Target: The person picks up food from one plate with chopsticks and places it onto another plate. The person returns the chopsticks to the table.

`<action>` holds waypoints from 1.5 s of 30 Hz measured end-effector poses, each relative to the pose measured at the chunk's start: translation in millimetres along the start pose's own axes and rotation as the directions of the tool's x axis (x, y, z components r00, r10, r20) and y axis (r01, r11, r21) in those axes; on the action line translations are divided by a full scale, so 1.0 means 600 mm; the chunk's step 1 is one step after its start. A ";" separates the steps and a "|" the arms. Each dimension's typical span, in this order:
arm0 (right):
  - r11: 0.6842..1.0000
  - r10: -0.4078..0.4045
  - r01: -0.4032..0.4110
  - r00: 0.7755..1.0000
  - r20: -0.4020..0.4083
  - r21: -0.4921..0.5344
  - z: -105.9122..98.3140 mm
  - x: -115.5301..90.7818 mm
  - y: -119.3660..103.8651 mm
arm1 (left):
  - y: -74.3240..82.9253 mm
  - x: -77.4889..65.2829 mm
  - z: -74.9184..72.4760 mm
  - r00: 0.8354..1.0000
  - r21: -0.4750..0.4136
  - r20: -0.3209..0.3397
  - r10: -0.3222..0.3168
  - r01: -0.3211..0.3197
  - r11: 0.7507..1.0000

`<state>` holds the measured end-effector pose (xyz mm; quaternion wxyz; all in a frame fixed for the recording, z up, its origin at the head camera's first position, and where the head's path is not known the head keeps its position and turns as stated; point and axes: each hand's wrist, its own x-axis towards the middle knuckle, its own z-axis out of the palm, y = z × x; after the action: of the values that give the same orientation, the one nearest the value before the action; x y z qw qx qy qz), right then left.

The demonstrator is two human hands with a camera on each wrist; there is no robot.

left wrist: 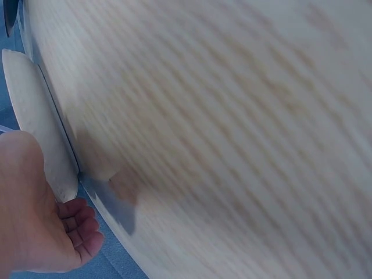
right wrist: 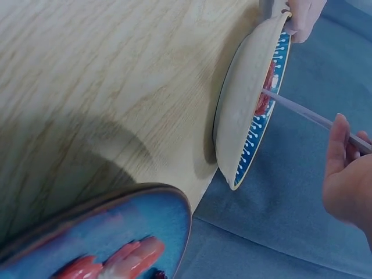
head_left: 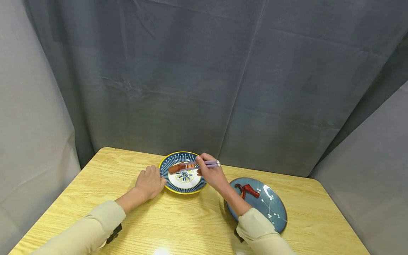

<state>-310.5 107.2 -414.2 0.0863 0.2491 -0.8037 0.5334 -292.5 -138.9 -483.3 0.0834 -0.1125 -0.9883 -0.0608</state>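
Note:
My right hand [head_left: 211, 173] holds a pair of pale purple chopsticks [right wrist: 303, 112] over the patterned bowl [head_left: 181, 188], which has a blue band and a yellow rim. Their tips reach a brown piece of food [head_left: 174, 169] at the bowl's left inner side. Beside it lies an orange-and-white striped piece [head_left: 190, 166], partly covered by the chopsticks. At the left rim my left hand [head_left: 150, 181] grips the bowl's edge, its fingers curled beside the outer wall in the left wrist view.
Right of the bowl stands a blue plate [head_left: 271, 203] with white blossoms, under my right forearm. On it are a red drumstick-shaped piece [head_left: 251, 190] and a dark red curled piece [head_left: 241, 191]. A grey curtain [head_left: 191, 88] hangs behind the wooden table [head_left: 191, 226].

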 end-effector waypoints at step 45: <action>0.983 -0.103 0.082 0.986 -0.128 -0.162 0.002 0.003 -0.019 | 0.002 0.003 0.003 0.999 -0.003 0.029 -0.020 0.020 1.000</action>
<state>-306.4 102.0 -404.2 0.1848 0.2417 -0.8227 0.4801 -294.1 -137.3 -484.5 0.0683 -0.1037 -0.9903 -0.0618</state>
